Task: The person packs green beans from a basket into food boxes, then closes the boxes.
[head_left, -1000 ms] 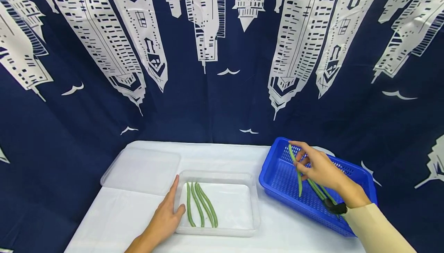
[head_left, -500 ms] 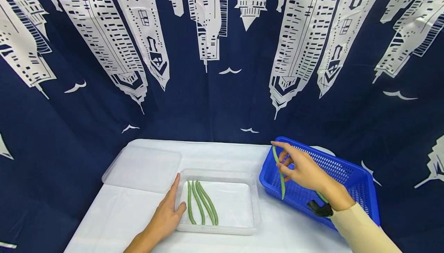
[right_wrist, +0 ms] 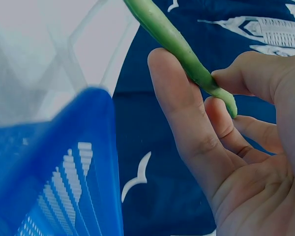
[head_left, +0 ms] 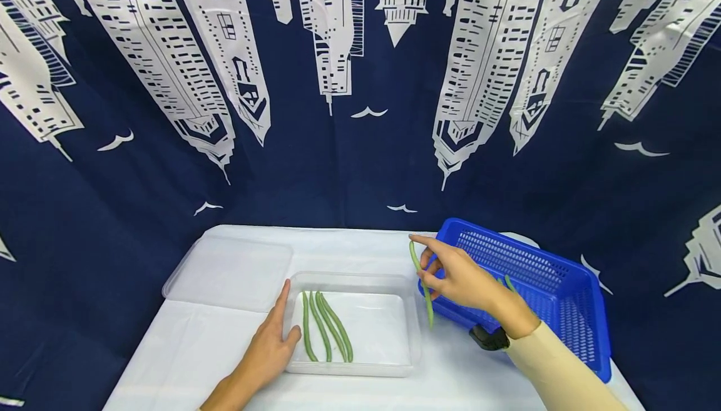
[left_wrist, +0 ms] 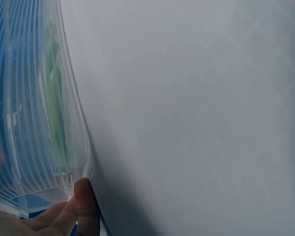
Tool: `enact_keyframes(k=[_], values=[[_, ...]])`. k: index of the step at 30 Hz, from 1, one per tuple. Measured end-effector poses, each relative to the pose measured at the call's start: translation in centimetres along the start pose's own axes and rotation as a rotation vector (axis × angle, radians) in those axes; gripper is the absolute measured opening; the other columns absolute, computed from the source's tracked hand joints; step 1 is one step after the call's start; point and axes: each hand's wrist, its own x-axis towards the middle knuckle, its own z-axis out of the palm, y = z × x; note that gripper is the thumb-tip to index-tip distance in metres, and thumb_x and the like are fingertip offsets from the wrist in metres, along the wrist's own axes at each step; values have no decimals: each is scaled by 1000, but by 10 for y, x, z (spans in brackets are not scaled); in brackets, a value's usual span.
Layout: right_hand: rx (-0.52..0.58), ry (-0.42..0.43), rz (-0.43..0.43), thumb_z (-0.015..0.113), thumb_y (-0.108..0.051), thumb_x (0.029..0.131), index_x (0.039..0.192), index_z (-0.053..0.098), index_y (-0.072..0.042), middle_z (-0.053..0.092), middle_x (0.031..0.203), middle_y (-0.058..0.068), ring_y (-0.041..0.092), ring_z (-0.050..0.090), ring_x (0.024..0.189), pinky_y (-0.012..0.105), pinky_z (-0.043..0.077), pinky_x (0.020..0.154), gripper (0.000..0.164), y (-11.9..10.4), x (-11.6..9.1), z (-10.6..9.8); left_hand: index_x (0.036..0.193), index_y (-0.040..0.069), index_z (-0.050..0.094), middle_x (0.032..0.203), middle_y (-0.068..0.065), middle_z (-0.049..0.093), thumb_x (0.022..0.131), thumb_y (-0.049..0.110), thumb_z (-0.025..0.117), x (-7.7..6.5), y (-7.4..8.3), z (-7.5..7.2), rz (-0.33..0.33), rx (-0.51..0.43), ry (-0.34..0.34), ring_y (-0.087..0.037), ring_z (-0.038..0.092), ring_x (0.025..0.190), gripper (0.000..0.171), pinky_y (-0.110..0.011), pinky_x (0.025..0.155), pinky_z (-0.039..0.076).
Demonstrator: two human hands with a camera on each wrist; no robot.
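My right hand (head_left: 459, 276) pinches a green bean (head_left: 429, 308) between thumb and fingers, over the gap between the blue basket and the clear container. In the right wrist view, thumb and fingertips meet on that green bean (right_wrist: 174, 42) toward one end. The clear plastic container (head_left: 388, 370) stands at the middle of the table, with several green beans (head_left: 327, 329) lying side by side in its left part. My left hand (head_left: 267, 348) rests against the container's left side, index finger extended along it and thumb at the rim. Its fingers (left_wrist: 87, 201) touch the container wall in the left wrist view.
A blue perforated basket (head_left: 569, 273) stands at the right, partly behind my right forearm; more green beans (head_left: 509, 284) show inside. A flat clear lid (head_left: 231, 273) lies at the table's back left. Behind the white table (head_left: 186, 355) hangs a navy cloth (head_left: 338, 173) with printed buildings.
My right hand has carried the bean leftward, out from over the basket toward the container. The left hand keeps its place at the container's side.
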Motion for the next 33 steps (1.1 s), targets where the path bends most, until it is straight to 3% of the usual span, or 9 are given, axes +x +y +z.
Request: enact_keyframes(k=[8, 18, 29, 33], values=[[46, -86, -19, 72, -1, 110, 177, 44, -7, 69, 112, 10, 8, 79, 78, 30, 70, 63, 73, -6, 16, 22, 191, 27, 7, 194, -22, 21, 111, 10, 65, 2, -3, 3, 18, -20, -11, -48, 26, 178, 99, -72, 143, 25], [78, -186, -26, 70, 1, 109, 177, 44, -10, 69, 115, 10, 11, 82, 81, 38, 73, 67, 73, -15, 39, 50, 191, 27, 6, 195, -21, 21, 112, 10, 65, 3, -2, 4, 27, -5, -9, -49, 27, 178, 99, -73, 143, 26], [74, -311, -51, 69, 2, 110, 175, 46, -7, 68, 114, 8, 17, 86, 82, 30, 70, 64, 69, -17, 61, 85, 190, 28, 6, 195, -22, 19, 113, 10, 64, 0, -2, 1, 3, -19, -9, -48, 25, 179, 99, -73, 143, 25], [71, -335, -52, 70, 4, 109, 173, 47, -3, 68, 111, 8, 13, 84, 77, 31, 70, 62, 68, -19, 66, 94, 191, 28, 6, 195, -22, 20, 112, 11, 64, 0, -3, 1, 5, -13, -5, -48, 26, 178, 99, -73, 143, 26]])
